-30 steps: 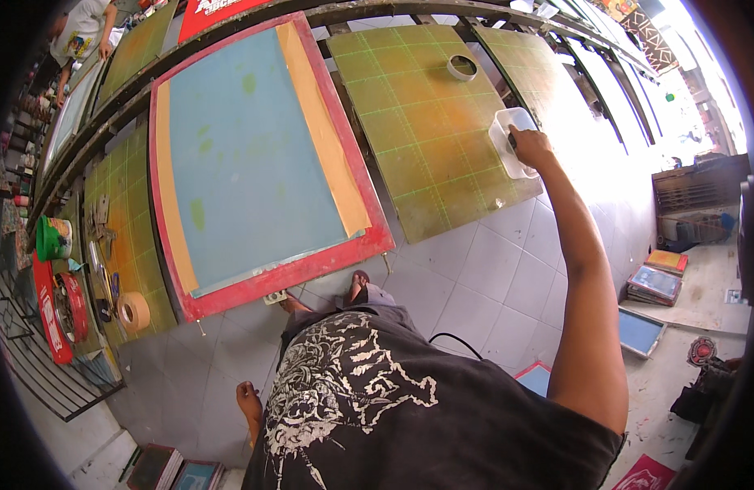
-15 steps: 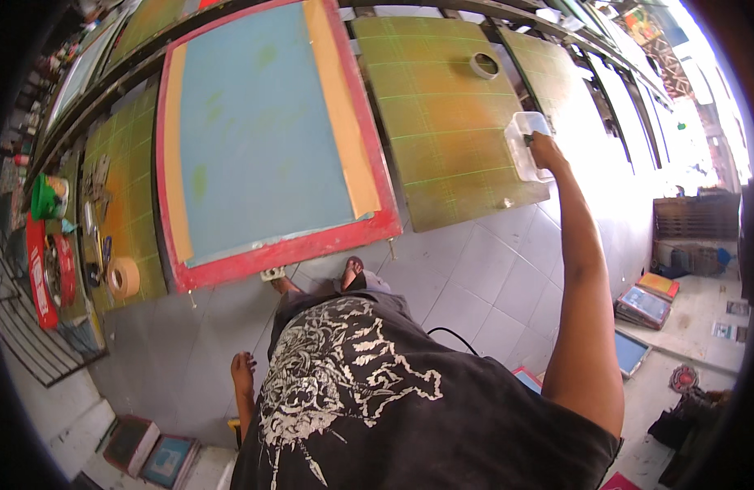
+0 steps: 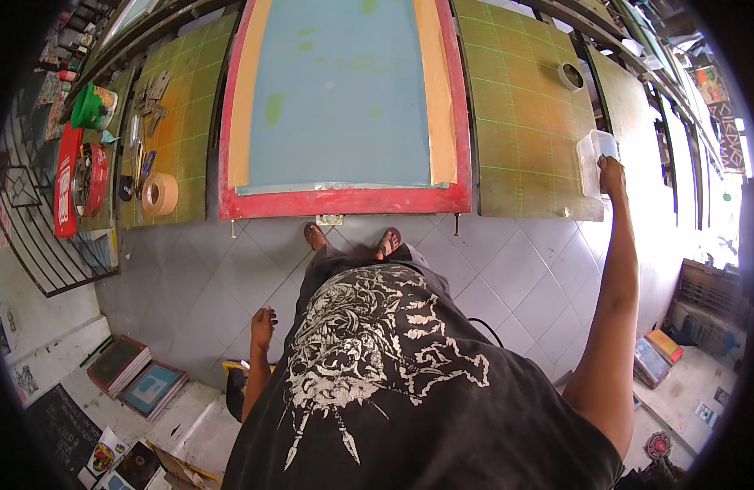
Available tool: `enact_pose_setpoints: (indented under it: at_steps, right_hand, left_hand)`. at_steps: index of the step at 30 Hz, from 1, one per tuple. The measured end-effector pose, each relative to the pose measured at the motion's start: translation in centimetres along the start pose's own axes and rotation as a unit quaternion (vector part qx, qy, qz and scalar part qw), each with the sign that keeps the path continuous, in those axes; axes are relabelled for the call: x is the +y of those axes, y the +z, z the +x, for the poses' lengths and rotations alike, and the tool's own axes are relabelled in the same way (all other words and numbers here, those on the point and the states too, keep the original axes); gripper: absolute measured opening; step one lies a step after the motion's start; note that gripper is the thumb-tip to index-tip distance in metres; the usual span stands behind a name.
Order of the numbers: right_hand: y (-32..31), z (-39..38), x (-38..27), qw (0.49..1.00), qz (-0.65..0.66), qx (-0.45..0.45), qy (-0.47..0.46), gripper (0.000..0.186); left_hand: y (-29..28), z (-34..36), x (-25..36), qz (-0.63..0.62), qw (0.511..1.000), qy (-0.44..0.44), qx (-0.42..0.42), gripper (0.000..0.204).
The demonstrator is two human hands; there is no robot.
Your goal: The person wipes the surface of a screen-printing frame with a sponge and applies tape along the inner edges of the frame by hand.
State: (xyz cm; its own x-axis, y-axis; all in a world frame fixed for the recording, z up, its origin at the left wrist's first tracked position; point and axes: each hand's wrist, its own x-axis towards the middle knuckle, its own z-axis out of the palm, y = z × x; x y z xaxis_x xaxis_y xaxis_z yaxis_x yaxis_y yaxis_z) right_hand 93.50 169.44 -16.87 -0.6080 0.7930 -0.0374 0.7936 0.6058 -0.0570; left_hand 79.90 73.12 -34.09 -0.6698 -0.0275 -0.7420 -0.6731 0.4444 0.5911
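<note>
At the far right, my right hand (image 3: 612, 175) reaches out with fingers closed at a translucent white plastic tub (image 3: 589, 166) on the edge of a green-lined board. A pale blue patch shows just past the fingers; what they grip is too small and glared to name. My left hand (image 3: 263, 328) hangs low beside my body, fingers loosely curled and a little apart, with nothing in it. In front of me lies a screen-printing frame (image 3: 344, 200), red-edged, with pale blue mesh (image 3: 336, 106) and tan tape strips along both sides.
A tape roll (image 3: 571, 77) lies on the right board (image 3: 524, 122). The left board (image 3: 197, 90) carries a tan tape roll (image 3: 160, 194), scissors and metal pieces. Beyond it stands a green tub (image 3: 93, 106). Behind me, low ledges hold stacked frames (image 3: 152, 388).
My view has turned right, so the screen frame now sits straight ahead. My right hand stays at the white tub; the dark handle seen in it earlier is no longer distinct. My left hand still hangs.
</note>
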Motion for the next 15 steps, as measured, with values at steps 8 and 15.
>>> enact_pose_setpoints:
  at_steps: [8,15]
  right_hand:
    - [-1.3,-2.2,-1.0,0.998,0.002,0.057,0.009,0.059]
    - [-3.6,-4.4,0.7,0.965,0.206,0.056,0.152,0.089]
  left_hand:
    - [0.4,0.1,0.2,0.011,1.0,0.005,-0.002,0.039]
    - [-0.4,1.8,1.2,0.047,0.998,0.024,-0.034,0.035]
